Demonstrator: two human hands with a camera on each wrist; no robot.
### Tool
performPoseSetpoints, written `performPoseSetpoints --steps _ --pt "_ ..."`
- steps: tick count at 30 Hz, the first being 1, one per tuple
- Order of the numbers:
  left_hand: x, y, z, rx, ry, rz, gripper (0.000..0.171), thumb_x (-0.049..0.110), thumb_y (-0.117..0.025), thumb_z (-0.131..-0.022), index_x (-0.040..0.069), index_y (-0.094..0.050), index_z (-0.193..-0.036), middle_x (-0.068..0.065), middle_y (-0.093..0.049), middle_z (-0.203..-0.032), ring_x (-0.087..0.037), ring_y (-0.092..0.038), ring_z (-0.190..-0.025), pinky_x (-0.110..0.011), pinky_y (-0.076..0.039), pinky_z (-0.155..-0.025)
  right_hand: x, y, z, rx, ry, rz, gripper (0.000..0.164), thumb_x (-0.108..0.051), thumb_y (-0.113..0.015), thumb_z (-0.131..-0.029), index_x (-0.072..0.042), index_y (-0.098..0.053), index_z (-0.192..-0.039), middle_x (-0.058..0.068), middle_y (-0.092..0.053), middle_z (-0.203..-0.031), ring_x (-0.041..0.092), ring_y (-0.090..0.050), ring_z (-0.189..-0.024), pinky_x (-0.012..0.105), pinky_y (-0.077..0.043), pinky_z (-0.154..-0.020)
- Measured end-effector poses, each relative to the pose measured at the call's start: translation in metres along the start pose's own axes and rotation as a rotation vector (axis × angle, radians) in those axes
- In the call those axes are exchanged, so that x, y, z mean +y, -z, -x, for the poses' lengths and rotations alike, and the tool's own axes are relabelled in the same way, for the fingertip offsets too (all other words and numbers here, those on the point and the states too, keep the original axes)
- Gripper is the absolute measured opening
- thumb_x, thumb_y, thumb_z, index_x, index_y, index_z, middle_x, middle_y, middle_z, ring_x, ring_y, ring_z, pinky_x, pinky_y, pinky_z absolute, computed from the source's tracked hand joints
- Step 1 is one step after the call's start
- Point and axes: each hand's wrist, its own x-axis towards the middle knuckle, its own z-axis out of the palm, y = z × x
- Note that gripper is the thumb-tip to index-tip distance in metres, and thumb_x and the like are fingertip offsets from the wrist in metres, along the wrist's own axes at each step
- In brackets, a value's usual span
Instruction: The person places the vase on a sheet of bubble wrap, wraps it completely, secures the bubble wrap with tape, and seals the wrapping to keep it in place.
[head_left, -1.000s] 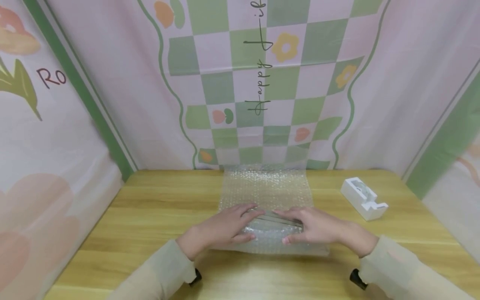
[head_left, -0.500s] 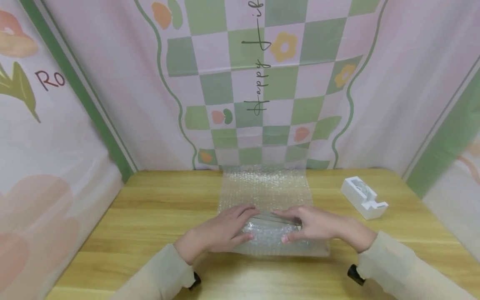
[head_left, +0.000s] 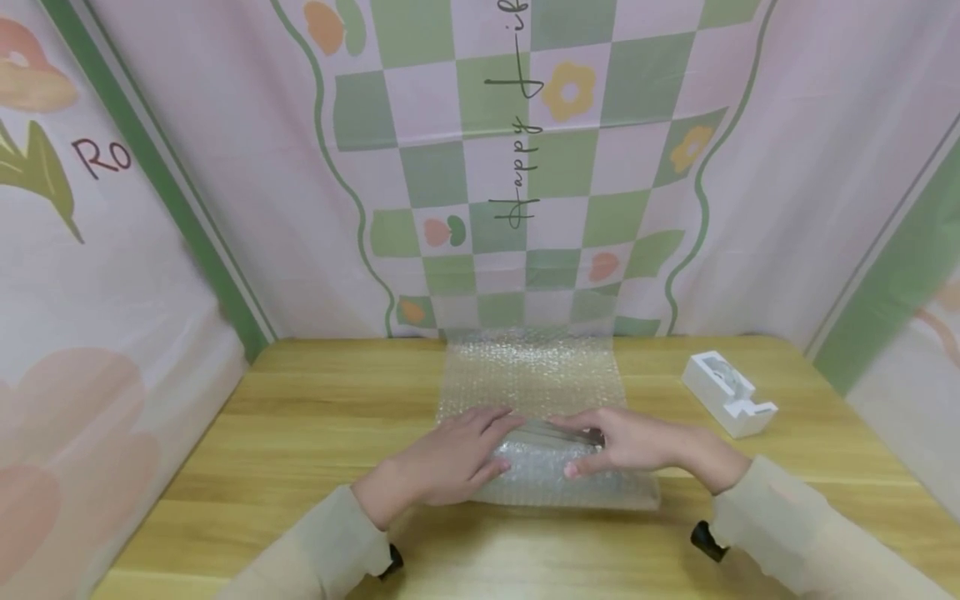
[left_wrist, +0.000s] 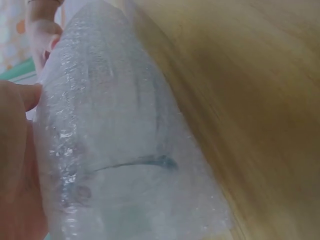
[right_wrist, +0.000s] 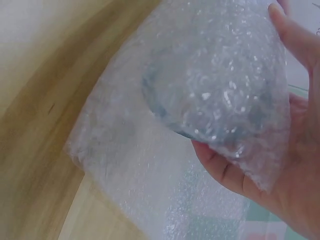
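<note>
1. Clear, glossy bubble-wrap sheet (head_left: 534,375): it lay lengthwise on the yellowish wood-grain table (head_left: 322,400), its far run flat and its near part gathered into a low, translucent bundle (head_left: 532,467) between the hands.

2. Contents: a dark, curved edge (right_wrist: 155,100) showed through the plastic in the right wrist view; the object itself could not be identified.

3. Left hand (head_left: 459,458): it clasped the bundle's left end, thumb on the near side and fingers over the top toward the far side.

4. Right hand (head_left: 633,442): it was clamped on the right end, thumb pressed to the near face and fingers curled round the other side.

5. Step in hand (judged): wrapping appeared to be under way, with the contents partly covered and a long run of sheet unused.

6. Next move (judged): it called for turning the bundle away from the body onto the flat run, both ends kept level lest the roll skew.

7. Edges and room: the sheet's far end reached the table's back edge and seemed to rise against the green-and-white checked wall cloth (head_left: 570,167). Broad bare wood lay to the left; to the right, the white, box-shaped tape dispenser (head_left: 720,404) stood apart from the sheet, narrowing the space there.
</note>
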Motion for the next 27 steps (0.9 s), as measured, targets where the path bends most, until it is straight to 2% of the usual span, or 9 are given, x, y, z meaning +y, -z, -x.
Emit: performPoseSetpoints --steps 6,10,12,15,18,21,27 --pt "-0.005 -0.005 -0.004 0.028 -0.018 0.014 0.057 0.038 -0.036 -0.112 0.015 -0.026 -0.163 -0.014 -0.029 -0.165 -0.032 -0.029 -0.15 -0.049 -0.027 -0.122 0.007 0.002 -0.003 -0.027 -0.033 -0.042 0.076 -0.043 -0.071 -0.096 0.005 -0.046 -0.15 0.026 -0.052 -0.146 0.048 -0.054 -0.128 0.064 -0.046 -0.103" --pt "-0.009 -0.007 -0.008 0.046 -0.036 0.053 0.062 0.044 -0.041 -0.11 0.015 -0.026 -0.163 -0.014 -0.031 -0.164 -0.032 -0.031 -0.149 -0.049 -0.026 -0.122 0.01 0.003 -0.004 -0.039 -0.052 -0.067 0.074 -0.041 -0.07 -0.096 0.003 -0.047 -0.15 0.026 -0.051 -0.147 0.048 -0.052 -0.129 0.064 -0.046 -0.103" --pt "-0.011 -0.007 -0.009 0.05 -0.039 0.071 0.075 0.054 -0.051 -0.104 0.016 -0.026 -0.163 -0.013 -0.031 -0.164 -0.031 -0.031 -0.149 -0.049 -0.026 -0.122 0.011 0.003 -0.005 -0.043 -0.056 -0.075 0.073 -0.041 -0.07 -0.096 0.003 -0.047 -0.15 0.026 -0.051 -0.147 0.049 -0.052 -0.129 0.064 -0.045 -0.104" --pt "-0.012 -0.006 -0.01 0.049 -0.046 0.081 0.104 0.066 -0.071 -0.085 0.015 -0.024 -0.163 -0.012 -0.031 -0.164 -0.031 -0.032 -0.149 -0.049 -0.026 -0.121 0.01 0.004 -0.006 -0.047 -0.054 -0.085 0.073 -0.041 -0.07 -0.096 0.003 -0.047 -0.15 0.027 -0.05 -0.147 0.05 -0.052 -0.129 0.064 -0.045 -0.104" --pt "-0.012 -0.005 -0.011 0.052 -0.046 0.073 0.125 0.066 -0.085 -0.068 0.014 -0.023 -0.163 -0.011 -0.031 -0.164 -0.03 -0.031 -0.149 -0.047 -0.026 -0.121 0.008 0.005 -0.007 -0.054 -0.042 -0.093 0.073 -0.04 -0.07 -0.096 0.004 -0.047 -0.15 0.029 -0.049 -0.148 0.051 -0.051 -0.129 0.065 -0.045 -0.104" --pt "-0.013 -0.007 -0.012 0.065 -0.041 0.061 0.127 0.06 -0.09 -0.065 0.012 -0.025 -0.162 -0.012 -0.034 -0.162 -0.029 -0.034 -0.147 -0.046 -0.028 -0.121 0.007 0.007 -0.008 -0.064 -0.037 -0.112 0.073 -0.038 -0.07 -0.097 0.006 -0.046 -0.15 0.03 -0.047 -0.149 0.05 -0.051 -0.13 0.064 -0.045 -0.104" --pt "-0.014 -0.01 -0.018 0.086 -0.039 0.037 0.118 0.052 -0.092 -0.068 0.01 -0.031 -0.159 -0.015 -0.041 -0.156 -0.028 -0.041 -0.142 -0.045 -0.032 -0.119 0.007 0.009 -0.007 -0.081 -0.048 -0.126 0.074 -0.039 -0.068 -0.098 0.006 -0.043 -0.151 0.03 -0.044 -0.151 0.05 -0.046 -0.134 0.065 -0.042 -0.107"
